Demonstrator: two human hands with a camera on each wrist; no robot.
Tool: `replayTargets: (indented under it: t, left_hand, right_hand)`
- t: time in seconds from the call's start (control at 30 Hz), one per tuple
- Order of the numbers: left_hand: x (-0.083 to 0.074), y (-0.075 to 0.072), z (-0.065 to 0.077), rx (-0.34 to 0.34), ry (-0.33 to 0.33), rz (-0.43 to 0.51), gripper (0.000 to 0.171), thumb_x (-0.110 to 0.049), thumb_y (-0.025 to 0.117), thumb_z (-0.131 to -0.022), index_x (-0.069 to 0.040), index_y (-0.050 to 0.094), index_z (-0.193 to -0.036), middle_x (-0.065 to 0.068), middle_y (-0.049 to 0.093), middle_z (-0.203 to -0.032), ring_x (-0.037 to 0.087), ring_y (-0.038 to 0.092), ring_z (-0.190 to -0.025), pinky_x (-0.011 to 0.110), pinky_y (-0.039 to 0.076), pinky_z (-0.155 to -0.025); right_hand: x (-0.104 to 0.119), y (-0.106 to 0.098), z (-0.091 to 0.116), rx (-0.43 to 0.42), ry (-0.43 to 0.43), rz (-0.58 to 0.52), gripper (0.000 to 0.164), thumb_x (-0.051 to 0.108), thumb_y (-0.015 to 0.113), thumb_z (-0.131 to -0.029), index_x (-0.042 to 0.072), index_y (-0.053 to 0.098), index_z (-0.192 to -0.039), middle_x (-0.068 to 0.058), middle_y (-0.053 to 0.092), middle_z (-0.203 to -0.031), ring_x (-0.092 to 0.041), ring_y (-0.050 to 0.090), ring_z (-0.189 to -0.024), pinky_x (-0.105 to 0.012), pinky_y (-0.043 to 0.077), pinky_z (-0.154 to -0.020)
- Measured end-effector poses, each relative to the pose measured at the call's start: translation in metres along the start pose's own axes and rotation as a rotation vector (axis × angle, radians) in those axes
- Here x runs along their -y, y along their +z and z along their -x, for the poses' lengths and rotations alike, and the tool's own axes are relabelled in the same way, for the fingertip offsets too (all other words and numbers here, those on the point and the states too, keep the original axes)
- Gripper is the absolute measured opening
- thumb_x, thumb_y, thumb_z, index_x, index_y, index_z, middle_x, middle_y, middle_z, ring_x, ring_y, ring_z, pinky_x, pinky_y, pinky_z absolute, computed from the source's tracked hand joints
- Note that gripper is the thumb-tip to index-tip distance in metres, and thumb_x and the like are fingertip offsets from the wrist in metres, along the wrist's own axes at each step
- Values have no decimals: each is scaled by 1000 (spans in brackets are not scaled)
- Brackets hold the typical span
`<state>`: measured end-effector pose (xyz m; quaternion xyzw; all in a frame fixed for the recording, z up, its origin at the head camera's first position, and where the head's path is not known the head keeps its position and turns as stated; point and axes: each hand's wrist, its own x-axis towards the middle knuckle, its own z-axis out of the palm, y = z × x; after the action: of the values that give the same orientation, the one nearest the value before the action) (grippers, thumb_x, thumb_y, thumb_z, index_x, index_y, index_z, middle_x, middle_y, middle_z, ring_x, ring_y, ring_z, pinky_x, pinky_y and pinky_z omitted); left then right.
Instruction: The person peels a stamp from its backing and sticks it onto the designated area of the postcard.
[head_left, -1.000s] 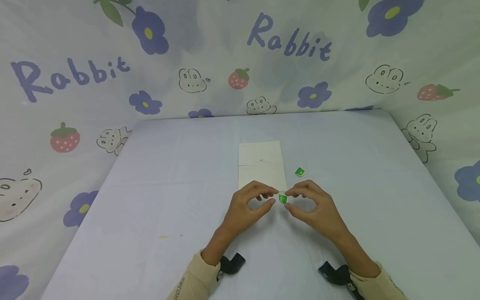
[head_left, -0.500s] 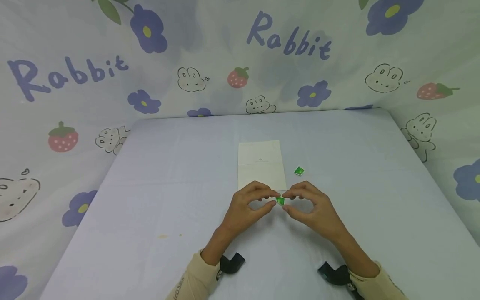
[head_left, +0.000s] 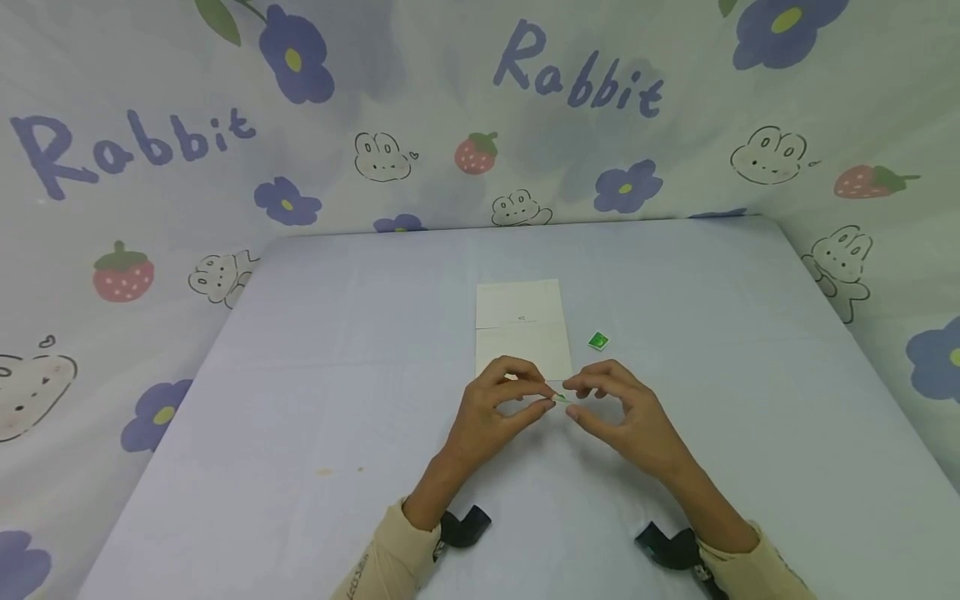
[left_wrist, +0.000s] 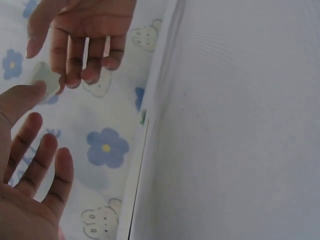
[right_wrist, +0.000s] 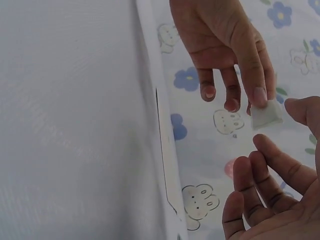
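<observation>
A small green sticker [head_left: 560,398] with a pale back [right_wrist: 267,117] is held up at a tilt between the hands. My left hand [head_left: 491,410] pinches it between thumb and index finger, while its other fingers spread apart in the left wrist view. Just to the right, my right hand [head_left: 636,417] has its thumb and fingers parted around the sticker's free side; the right wrist view shows a gap between them and it. Beyond the hands lies a cream card [head_left: 517,304] with a line across its middle, its near edge partly behind the left fingers.
A second green sticker [head_left: 598,341] lies to the right of the card. The white-covered table [head_left: 360,333] runs back to a printed curtain [head_left: 427,92] with rabbits and flowers. Black wrist cameras [head_left: 465,527] are strapped at both cuffs.
The sticker has shifted slightly left into the left hand's pinch and turned from face-on to nearly edge-on. The right fingertips, earlier at the sticker, now stand apart from it.
</observation>
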<state>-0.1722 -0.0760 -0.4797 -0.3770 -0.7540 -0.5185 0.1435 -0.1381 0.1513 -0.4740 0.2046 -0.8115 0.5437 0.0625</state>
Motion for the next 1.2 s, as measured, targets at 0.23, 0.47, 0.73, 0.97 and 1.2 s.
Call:
replayTargets:
  t: [0.23,0.47,0.73,0.97,1.2]
  left_hand:
    - [-25,-2,-7,-16,-175,183,12,5,76,-85,0,74,-95,11,64,-101,30,60,-89,39,55,-71]
    - [-23,4,-3,3,-226,221,11,3,76,-86,-1,73,-97,11,64,-101,31,61,-86,31,55,-72]
    - [-3,11,5,10,-269,199,8,-12,75,-92,-12,75,-100,-1,65,-105,15,61,-89,33,55,-74]
    - [-1,11,6,0,-298,197,9,-12,75,-92,-9,76,-101,-2,66,-105,15,62,-89,32,55,-75]
    - [1,12,6,-20,-293,199,10,-9,75,-91,-8,75,-101,3,67,-104,16,62,-87,33,56,-73]
  right_hand:
    - [19,-1,-3,0,-31,6,28,-2,77,-85,5,70,-111,-7,61,-113,-24,57,-98,-38,47,-83]
    - [12,3,-3,-47,-94,-19,24,-11,73,-84,6,70,-100,-6,62,-105,-18,56,-94,-29,48,-80]
    - [-2,3,-2,-69,-106,-41,25,-10,72,-86,10,71,-101,-6,63,-106,-16,56,-94,-24,48,-81]
    - [19,3,-5,-139,-194,14,25,-16,74,-79,2,69,-96,-10,60,-102,-19,55,-88,-22,46,-78]
    - [-5,9,-6,-204,-477,127,10,11,75,-90,7,74,-99,-8,61,-102,-16,58,-86,-19,47,-78]
